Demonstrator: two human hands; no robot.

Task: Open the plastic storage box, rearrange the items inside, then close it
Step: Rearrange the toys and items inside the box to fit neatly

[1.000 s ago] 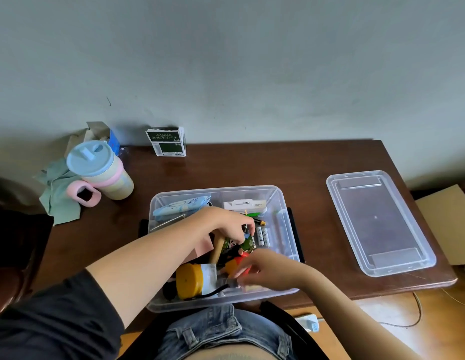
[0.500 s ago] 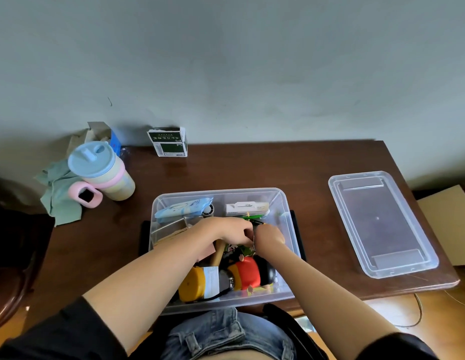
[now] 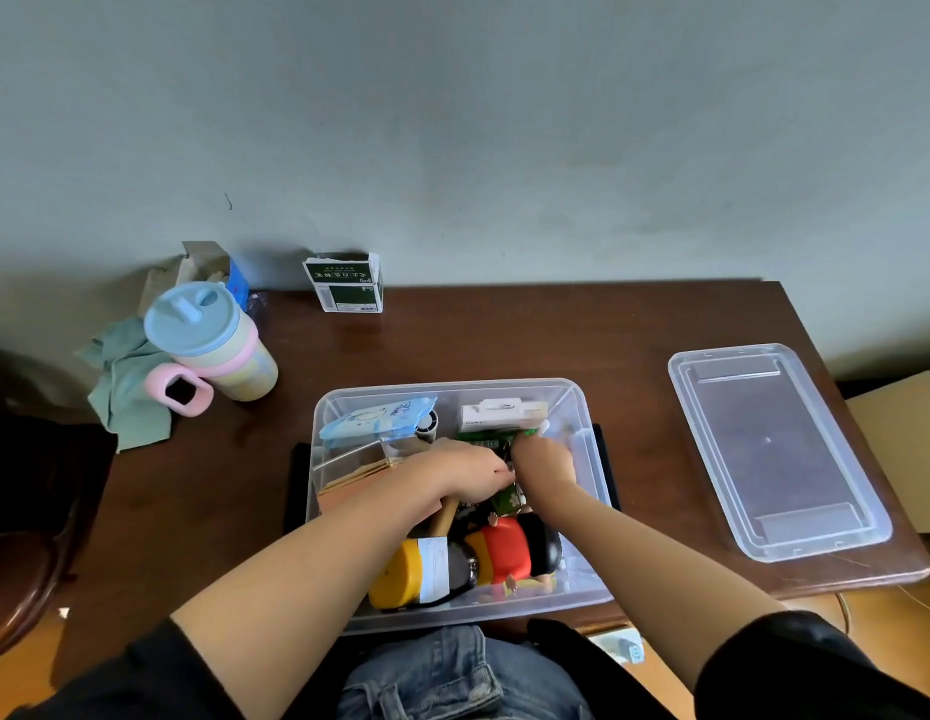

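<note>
Both hands are down inside the storage box (image 3: 582,407), meeting knuckle to knuckle over a green packet (image 3: 496,439) near its middle. The left hand (image 3: 465,472) is curled downward among the contents, and the right hand (image 3: 543,459) curls beside it with its fingertips buried by the green packet; whether either actually grips something I cannot tell, since the fingers are hidden. Just beyond them lie a white carton (image 3: 501,412) and a blue wipes pack (image 3: 377,418); nearer the body from the hands sit a red-and-black figurine (image 3: 514,550) and a yellow-capped bottle (image 3: 416,576). The box looks light, stiff and slick-walled, so it is best held by its rim; the loose items seem small and easily shifted. The lid (image 3: 774,449) lies flat on the table (image 3: 504,340), well off to the right of the hands, waiting for closing.
</note>
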